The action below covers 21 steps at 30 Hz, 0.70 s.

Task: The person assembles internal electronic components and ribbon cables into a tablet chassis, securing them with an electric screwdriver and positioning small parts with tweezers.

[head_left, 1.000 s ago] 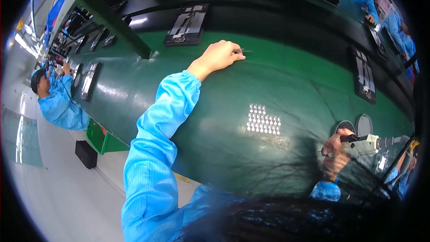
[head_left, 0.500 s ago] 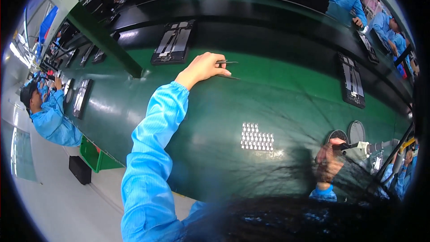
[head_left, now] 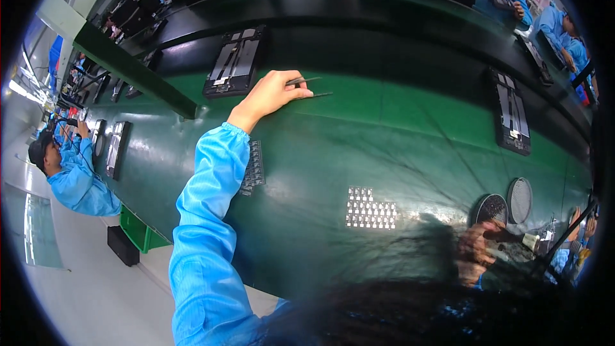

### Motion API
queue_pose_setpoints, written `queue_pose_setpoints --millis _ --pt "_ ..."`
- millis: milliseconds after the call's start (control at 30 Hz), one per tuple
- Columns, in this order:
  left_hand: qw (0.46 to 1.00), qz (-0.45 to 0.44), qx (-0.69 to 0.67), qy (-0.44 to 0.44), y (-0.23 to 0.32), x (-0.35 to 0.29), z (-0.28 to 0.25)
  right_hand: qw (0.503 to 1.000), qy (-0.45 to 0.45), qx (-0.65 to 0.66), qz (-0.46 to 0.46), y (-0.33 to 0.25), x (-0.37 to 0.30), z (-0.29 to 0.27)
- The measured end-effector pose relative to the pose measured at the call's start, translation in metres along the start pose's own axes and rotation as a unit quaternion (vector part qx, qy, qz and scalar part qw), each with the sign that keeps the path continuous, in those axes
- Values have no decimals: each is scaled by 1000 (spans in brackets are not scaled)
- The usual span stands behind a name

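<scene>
My left hand [head_left: 272, 95] is closed on a pair of dark tweezers [head_left: 306, 80], their tips apart and pointing right over the green table. Just beyond it lies an opened flat electronic device [head_left: 236, 61] in a black holder. Beside my left sleeve a grey sheet of small parts [head_left: 255, 163] is partly covered. My right hand [head_left: 475, 248], blurred behind strands of hair, is closed round a tool like an electric screwdriver [head_left: 512, 238] with a dark handle and pale collar. Next to it are a round dish [head_left: 492, 207] with dark bits and a second round grey dish [head_left: 520, 200].
Small white parts [head_left: 371, 210] lie in rows mid-table. Another opened device [head_left: 512, 112] sits at the right. A green post [head_left: 138, 70] rises at the left. A co-worker [head_left: 80, 176] sits beyond the left edge, near a green bin [head_left: 136, 227]. Other people work across the table.
The view has shifted a little. My left forearm has moved left, baring part of the grey sheet. My right hand has drawn back from the round dish, whose dark bits now show.
</scene>
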State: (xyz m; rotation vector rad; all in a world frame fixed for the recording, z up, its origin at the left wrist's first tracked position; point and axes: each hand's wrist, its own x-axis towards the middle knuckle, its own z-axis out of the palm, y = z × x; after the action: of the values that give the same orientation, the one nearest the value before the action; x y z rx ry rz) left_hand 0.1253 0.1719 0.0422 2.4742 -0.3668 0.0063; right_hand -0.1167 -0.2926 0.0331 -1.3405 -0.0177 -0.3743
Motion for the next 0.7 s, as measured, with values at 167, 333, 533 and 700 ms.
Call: queue_pose_setpoints --millis 167,333,533,700 --pt "996 -45 77 -15 6 -10 -4 998 -44 -42 -32 5 2 -7" --pt "988 55 127 69 -11 -18 3 997 -46 -42 -38 4 2 -9" --pt "976 56 190 86 -9 -25 5 999 6 -23 -23 -2 3 7" --pt "948 66 293 109 -9 -17 14 995 -57 -11 -81 1 8 -2"
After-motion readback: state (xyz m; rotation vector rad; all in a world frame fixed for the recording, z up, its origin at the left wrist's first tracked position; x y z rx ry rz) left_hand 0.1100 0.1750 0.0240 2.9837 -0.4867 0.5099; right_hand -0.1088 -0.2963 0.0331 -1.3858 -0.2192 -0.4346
